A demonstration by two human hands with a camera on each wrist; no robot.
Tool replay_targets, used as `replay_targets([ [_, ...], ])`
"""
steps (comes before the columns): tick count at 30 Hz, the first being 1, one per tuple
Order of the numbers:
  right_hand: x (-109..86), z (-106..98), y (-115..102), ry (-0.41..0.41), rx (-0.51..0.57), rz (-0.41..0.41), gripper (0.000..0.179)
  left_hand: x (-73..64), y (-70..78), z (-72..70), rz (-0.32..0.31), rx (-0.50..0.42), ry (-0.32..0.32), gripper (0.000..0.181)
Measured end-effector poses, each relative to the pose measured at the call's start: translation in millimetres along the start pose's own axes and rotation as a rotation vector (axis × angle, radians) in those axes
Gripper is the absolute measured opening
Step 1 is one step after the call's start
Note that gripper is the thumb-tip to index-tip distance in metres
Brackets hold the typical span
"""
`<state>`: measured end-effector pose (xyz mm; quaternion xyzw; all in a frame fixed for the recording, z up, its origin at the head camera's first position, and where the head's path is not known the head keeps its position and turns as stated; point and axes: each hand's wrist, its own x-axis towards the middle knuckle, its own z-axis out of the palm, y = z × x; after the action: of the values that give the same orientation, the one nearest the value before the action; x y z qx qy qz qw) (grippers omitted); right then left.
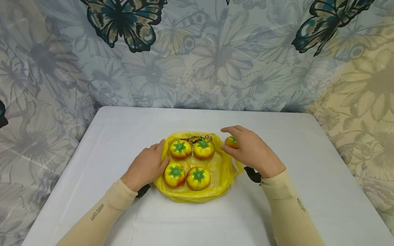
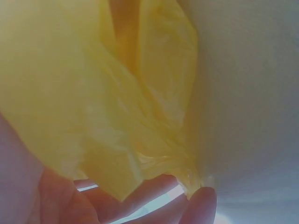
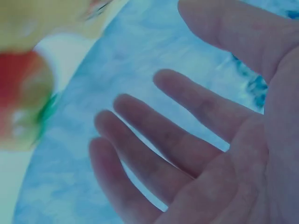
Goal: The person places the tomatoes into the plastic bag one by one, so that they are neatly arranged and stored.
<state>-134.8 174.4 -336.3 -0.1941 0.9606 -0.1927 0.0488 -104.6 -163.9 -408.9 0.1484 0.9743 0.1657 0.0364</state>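
A yellow plastic bag [image 1: 218, 164] lies opened out on the table. Several yellow-red toy tomatoes [image 1: 198, 178] with green star-shaped tops sit inside it. My left hand [image 1: 146, 167] holds the bag's left rim, thumb over the inner side; in the left wrist view its fingers [image 2: 149, 196] show below the yellow plastic. To the right of the bag, partly hidden behind my right hand [image 1: 252, 148], is another toy tomato [image 1: 231, 142]. In the right wrist view that hand's fingers [image 3: 163, 135] are spread and hold nothing, with a blurred toy tomato [image 3: 21, 102] apart from them.
A white cloth covers the table [image 1: 129, 126]. Behind it hangs a patterned curtain [image 1: 221, 65] with flowers and butterflies, reaching round both sides. Black wrist gear [image 1: 253, 175] shows under the right wrist. A loose bag handle [image 1: 238, 167] sticks out at the right.
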Motion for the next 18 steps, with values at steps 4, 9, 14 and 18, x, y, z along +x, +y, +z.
replay_targets([
  [4, 7.4, 1.1, 22.4, 0.000, 0.002, 0.079, 0.061, -0.3, 0.4, 1.8, 0.000, 0.009, 0.004, 0.071],
  [9, 13.7, 5.6, 40.0, -0.037, 0.007, 0.136, 0.065, -0.5, 0.1, 3.1, 0.001, 0.019, 0.005, 0.071],
  [14, 17.4, 10.8, 50.2, -0.084, 0.026, 0.186, 0.067, -0.2, 0.6, 2.5, 0.005, 0.021, 0.011, 0.070],
  [18, 19.4, 15.4, 55.2, -0.113, 0.050, 0.207, 0.068, 0.1, 0.8, 2.0, 0.007, 0.021, 0.012, 0.070],
])
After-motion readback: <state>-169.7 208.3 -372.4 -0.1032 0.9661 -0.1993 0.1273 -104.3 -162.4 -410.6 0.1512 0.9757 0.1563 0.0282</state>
